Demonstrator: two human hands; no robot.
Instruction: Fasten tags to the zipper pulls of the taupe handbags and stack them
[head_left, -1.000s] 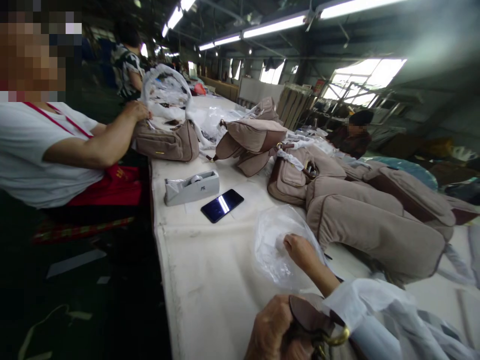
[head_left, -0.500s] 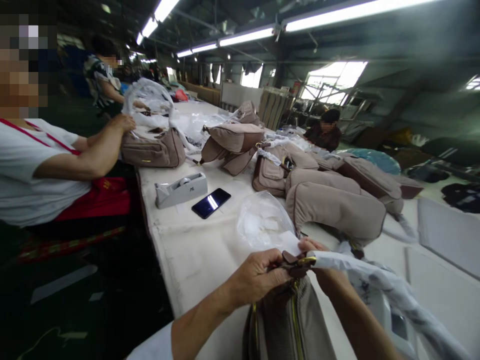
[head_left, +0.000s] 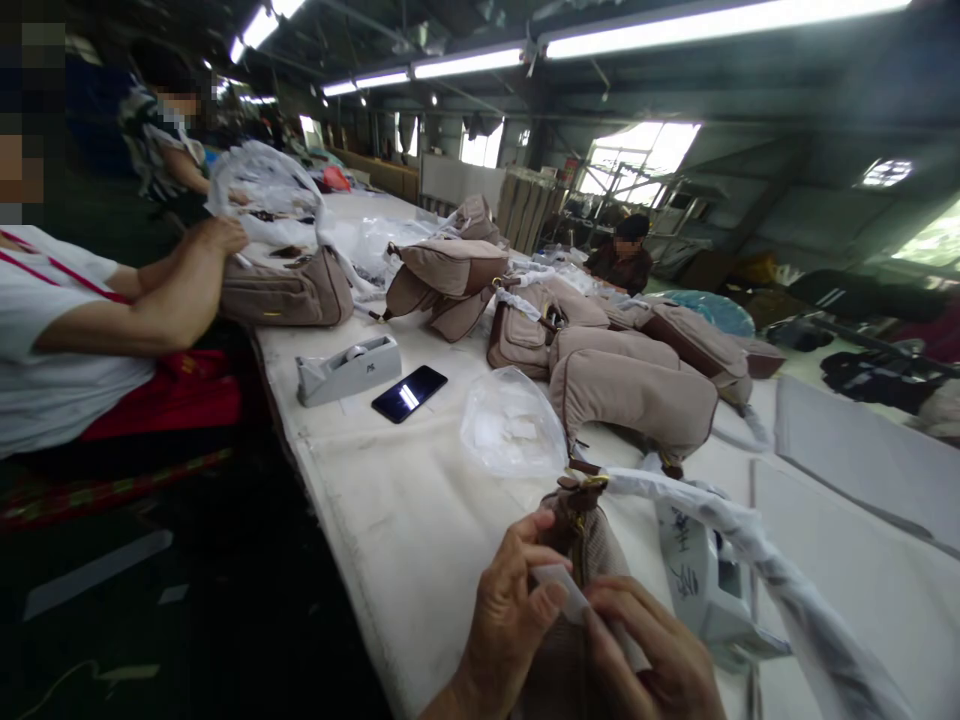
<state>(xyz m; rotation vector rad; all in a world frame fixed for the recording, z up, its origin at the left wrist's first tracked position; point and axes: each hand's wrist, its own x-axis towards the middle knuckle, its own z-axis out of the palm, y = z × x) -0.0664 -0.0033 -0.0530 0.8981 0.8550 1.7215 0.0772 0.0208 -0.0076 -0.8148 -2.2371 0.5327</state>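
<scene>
My left hand [head_left: 510, 610] pinches one end of a small white strip [head_left: 571, 598], which looks like folded paper or thin foam. At its other end, the fingers of my right hand [head_left: 652, 650] are closed on the same strip. Both hands are over a taupe handbag [head_left: 606, 545] on the table, and they hide much of its body. A brass zip and a brown leather tab with a gold ring show at the bag's far end. From there the handle [head_left: 784, 560], wrapped in white, curves off to the right.
A tape dispenser [head_left: 349, 370], a phone [head_left: 409, 393] and a clear plastic bag [head_left: 514, 425] lie ahead on the table [head_left: 360, 500]. Several taupe bags [head_left: 637, 400] are piled beyond. Another dispenser [head_left: 697, 580] stands right. A co-worker [head_left: 97, 330] handles a bag at left.
Both hands have moved toward me, off the leather tab and ring at the bag's end. The white strip is now stretched between them over the bag. The view has turned slightly right.
</scene>
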